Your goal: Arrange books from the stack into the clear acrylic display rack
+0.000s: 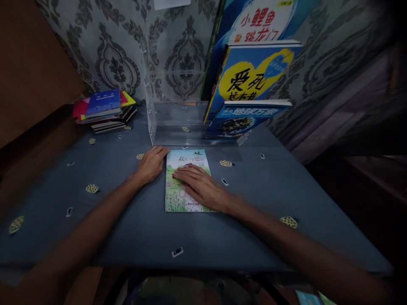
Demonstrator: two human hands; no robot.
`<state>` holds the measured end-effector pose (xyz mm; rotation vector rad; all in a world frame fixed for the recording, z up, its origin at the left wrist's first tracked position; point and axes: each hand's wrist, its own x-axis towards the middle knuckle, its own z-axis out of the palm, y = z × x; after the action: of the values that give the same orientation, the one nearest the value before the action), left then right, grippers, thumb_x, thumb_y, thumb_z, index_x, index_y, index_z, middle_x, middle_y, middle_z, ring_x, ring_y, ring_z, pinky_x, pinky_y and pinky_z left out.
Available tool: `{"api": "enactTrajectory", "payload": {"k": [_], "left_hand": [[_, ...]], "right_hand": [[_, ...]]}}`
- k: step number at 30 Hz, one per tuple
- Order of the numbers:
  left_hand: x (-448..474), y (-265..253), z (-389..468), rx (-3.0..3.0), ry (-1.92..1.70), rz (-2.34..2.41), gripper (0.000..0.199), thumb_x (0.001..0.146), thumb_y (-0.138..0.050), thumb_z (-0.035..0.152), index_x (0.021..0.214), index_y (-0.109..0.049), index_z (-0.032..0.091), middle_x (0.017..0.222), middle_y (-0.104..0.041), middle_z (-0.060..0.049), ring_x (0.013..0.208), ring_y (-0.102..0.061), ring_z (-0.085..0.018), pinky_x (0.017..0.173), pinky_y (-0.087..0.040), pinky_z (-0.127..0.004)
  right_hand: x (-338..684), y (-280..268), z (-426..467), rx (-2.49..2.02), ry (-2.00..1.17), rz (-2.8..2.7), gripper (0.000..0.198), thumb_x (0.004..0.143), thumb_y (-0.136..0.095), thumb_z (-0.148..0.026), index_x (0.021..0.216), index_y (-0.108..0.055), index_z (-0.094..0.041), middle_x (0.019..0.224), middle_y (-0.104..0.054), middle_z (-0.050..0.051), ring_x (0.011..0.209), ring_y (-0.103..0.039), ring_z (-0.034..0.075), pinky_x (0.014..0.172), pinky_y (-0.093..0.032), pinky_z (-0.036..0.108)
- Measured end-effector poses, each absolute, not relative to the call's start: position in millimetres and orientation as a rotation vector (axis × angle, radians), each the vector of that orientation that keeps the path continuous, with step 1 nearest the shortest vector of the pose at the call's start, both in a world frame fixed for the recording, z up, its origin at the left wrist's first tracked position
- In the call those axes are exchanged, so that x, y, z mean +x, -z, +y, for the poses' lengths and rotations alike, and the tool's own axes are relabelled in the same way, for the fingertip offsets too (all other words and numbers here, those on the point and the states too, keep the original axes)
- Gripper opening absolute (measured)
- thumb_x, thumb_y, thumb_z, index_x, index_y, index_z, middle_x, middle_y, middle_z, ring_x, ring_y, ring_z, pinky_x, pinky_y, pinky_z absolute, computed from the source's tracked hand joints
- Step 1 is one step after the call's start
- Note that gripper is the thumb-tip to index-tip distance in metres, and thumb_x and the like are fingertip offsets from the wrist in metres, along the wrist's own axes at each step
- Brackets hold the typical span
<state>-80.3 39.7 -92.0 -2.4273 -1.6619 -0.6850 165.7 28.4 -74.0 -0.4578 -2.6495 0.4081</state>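
Note:
A thin picture book with a green meadow cover and a pale blue top lies closed and flat on the cloth-covered table. Across its middle rests my right hand, palm down with the fingers stretched out to the left, hiding part of the cover. My left hand lies on the tablecloth just left of the book, its fingertips at the upper left corner. Its fingers are extended and it holds nothing.
Behind the book stands a clear acrylic rack. Large books, including a blue and yellow one and a dark blue one, lean on its right side. A stack of small books sits at the back left. The table has a grey-blue patterned cloth.

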Motion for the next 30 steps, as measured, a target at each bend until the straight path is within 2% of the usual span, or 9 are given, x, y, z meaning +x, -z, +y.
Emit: {"api": "enactTrajectory", "payload": {"k": [5,9,14,21,26,30], "left_hand": [[-80.5,87.2,38.5,-2.456,0.631,-1.684,0.042,0.091,-0.038,0.005,0.122,-0.066,0.014,0.112,-0.068,-0.012,0.106,-0.061,-0.025,0.097,-0.052,-0.040],[-77.5,85.5,36.4,-2.454,0.637,-1.715,0.035,0.100,-0.039,0.020,0.122,-0.065,0.014,0.115,-0.068,-0.013,0.108,-0.061,-0.026,0.100,-0.050,-0.042],[-69.0,87.1,30.0,-2.438,0.573,-1.778,0.044,0.102,-0.043,0.041,0.131,-0.059,0.012,0.133,-0.062,-0.015,0.121,-0.057,-0.030,0.105,-0.047,-0.047],[-66.0,92.0,27.4,-2.423,0.540,-1.796,0.049,0.103,-0.037,0.043,0.139,-0.052,0.012,0.143,-0.056,-0.017,0.131,-0.053,-0.030,0.111,-0.042,-0.048],[-69.1,94.3,23.7,-2.529,0.436,-1.879,0.066,0.103,-0.030,0.054,0.151,-0.037,0.010,0.161,-0.036,-0.019,0.151,-0.030,-0.031,0.121,-0.028,-0.049],[-68.8,89.9,14.2,-2.645,0.308,-1.914,0.079,0.101,-0.025,0.065,0.158,-0.022,0.010,0.167,-0.019,-0.020,0.156,-0.013,-0.031,0.124,-0.019,-0.051]], "right_hand": [[190.5,80.4,33.7,-0.534,-0.363,-2.515,0.034,0.104,-0.041,-0.025,0.131,-0.061,-0.021,0.124,-0.071,0.011,0.122,-0.062,0.026,0.104,-0.051,0.051],[207.6,83.7,35.2,-0.632,-0.330,-2.475,0.035,0.103,-0.041,-0.023,0.131,-0.061,-0.022,0.125,-0.071,0.010,0.118,-0.064,0.027,0.100,-0.053,0.052],[214.0,89.8,46.1,-0.771,-0.349,-2.529,0.040,0.103,-0.039,-0.029,0.139,-0.057,-0.022,0.143,-0.061,0.011,0.136,-0.053,0.027,0.113,-0.043,0.055],[205.5,92.7,83.2,-0.971,-0.377,-2.609,0.053,0.104,-0.036,-0.042,0.148,-0.048,-0.015,0.158,-0.043,0.015,0.150,-0.035,0.028,0.120,-0.032,0.055],[202.1,95.0,95.9,-1.015,-0.357,-2.597,0.059,0.104,-0.033,-0.045,0.152,-0.042,-0.013,0.161,-0.037,0.017,0.150,-0.033,0.028,0.122,-0.030,0.054],[200.8,97.5,95.9,-1.029,-0.327,-2.594,0.059,0.104,-0.031,-0.045,0.153,-0.041,-0.013,0.161,-0.038,0.017,0.150,-0.034,0.029,0.120,-0.030,0.056]]}}
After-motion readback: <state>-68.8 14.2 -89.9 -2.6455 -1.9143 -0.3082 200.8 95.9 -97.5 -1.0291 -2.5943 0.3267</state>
